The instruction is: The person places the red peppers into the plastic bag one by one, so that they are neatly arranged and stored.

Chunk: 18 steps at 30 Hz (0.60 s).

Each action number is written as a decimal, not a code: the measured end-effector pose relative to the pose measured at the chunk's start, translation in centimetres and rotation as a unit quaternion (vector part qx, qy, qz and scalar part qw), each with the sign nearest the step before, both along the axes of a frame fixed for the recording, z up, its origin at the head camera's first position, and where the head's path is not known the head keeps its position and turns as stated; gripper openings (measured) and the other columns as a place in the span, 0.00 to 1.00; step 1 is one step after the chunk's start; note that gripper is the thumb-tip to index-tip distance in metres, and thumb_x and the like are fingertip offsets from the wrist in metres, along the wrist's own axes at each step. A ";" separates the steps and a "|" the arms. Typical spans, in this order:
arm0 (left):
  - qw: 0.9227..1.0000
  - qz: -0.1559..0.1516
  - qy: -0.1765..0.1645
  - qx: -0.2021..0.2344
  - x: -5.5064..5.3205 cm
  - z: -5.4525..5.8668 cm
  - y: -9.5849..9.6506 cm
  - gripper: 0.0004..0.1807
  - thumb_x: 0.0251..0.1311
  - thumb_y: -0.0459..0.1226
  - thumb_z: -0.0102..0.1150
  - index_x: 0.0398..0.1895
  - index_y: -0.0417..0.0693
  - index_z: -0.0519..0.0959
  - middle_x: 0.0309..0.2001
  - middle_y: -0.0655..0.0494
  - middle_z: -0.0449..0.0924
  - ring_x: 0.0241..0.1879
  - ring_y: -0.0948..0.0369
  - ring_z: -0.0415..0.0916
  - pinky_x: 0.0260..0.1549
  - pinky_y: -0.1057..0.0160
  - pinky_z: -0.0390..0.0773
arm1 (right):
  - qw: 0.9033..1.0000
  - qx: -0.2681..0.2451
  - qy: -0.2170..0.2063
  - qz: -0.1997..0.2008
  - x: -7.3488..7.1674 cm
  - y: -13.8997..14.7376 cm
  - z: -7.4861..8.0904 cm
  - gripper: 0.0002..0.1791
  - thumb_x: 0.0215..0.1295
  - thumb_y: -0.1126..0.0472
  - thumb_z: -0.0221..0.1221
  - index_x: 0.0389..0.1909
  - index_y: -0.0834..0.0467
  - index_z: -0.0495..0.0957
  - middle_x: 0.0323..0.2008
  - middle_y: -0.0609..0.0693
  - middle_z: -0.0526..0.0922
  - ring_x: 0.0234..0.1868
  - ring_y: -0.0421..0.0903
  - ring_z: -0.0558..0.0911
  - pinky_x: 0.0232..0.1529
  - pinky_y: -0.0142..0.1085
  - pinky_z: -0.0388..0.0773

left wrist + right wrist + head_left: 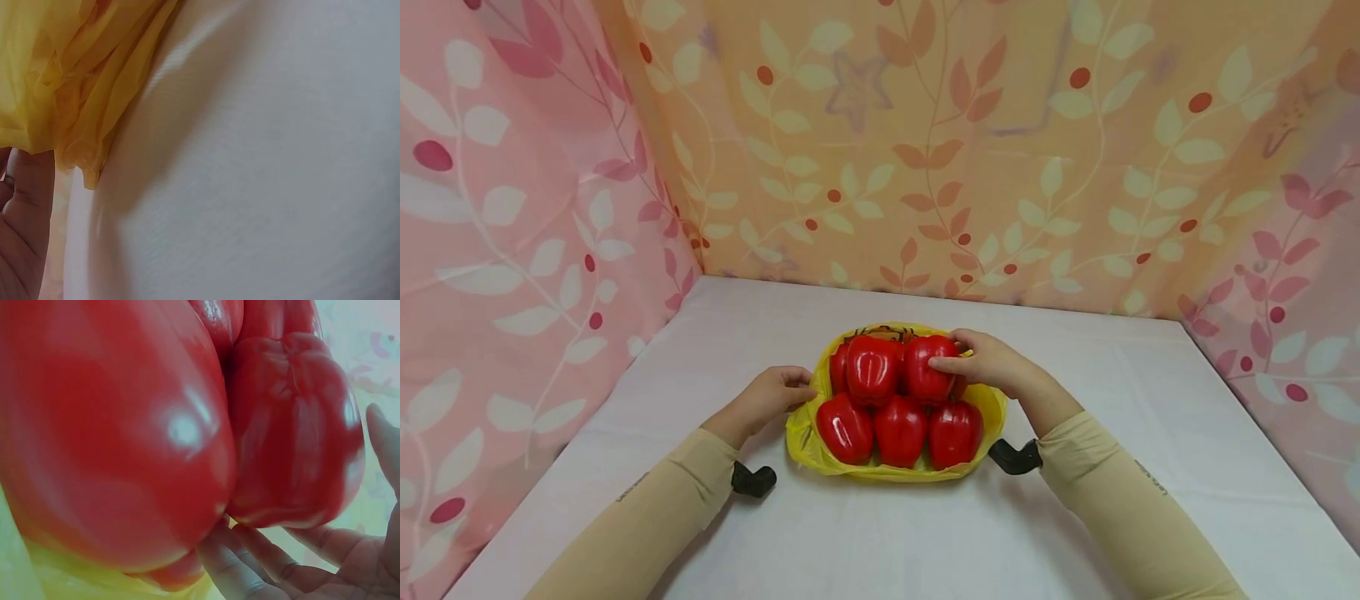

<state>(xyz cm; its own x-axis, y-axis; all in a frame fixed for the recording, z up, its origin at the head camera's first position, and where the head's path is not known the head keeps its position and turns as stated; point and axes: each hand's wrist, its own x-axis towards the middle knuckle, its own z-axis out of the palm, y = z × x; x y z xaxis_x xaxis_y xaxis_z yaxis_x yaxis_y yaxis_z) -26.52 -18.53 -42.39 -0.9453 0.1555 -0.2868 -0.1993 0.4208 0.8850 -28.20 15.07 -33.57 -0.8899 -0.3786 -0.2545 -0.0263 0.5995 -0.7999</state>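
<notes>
Several glossy red bell peppers are piled in a yellow plastic bag in the head view. The bag lies open, its edge spread around them. At its left edge, my left hand pinches the plastic; in the left wrist view the bag partly covers the fingers. My right hand is around the upper right bell pepper, thumb in front. In the right wrist view, the fingers of that hand reach under the pepper, and the thumb lies close beside it. Some fingertips are hidden.
The bag rests on a white-covered table. Leaf-patterned cloth hangs at the back and both sides. Dark curved pieces stick out from both sleeve cuffs, the right one close to the bag's edge.
</notes>
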 end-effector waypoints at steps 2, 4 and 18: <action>1.000 -0.001 -0.002 -0.002 -0.1 0.0 0.0 0.11 0.58 0.39 0.58 0.42 0.47 0.78 0.39 0.52 0.78 0.40 0.57 0.73 0.42 0.62 0.76 | 1.000 -0.002 0.001 0.002 0.0 0.2 0.1 0.33 0.52 0.43 0.62 0.54 0.56 0.67 0.52 0.58 0.69 0.50 0.54 0.74 0.46 0.46 0.76; 1.000 -0.005 -0.001 -0.005 -0.1 0.0 -0.1 0.11 0.58 0.40 0.58 0.42 0.47 0.78 0.40 0.53 0.78 0.40 0.57 0.73 0.43 0.62 0.76 | 1.000 -0.004 0.003 0.006 0.0 0.5 0.3 0.33 0.54 0.43 0.61 0.56 0.57 0.66 0.53 0.59 0.68 0.52 0.55 0.73 0.47 0.47 0.75; 0.997 -0.028 0.045 -0.061 0.0 2.4 -1.3 0.13 0.61 0.42 0.53 0.44 0.45 0.78 0.43 0.49 0.78 0.41 0.55 0.76 0.42 0.60 0.77 | 0.988 0.103 0.117 -0.006 -1.4 5.9 1.9 0.35 0.57 0.42 0.58 0.61 0.55 0.63 0.58 0.60 0.69 0.56 0.59 0.70 0.51 0.53 0.71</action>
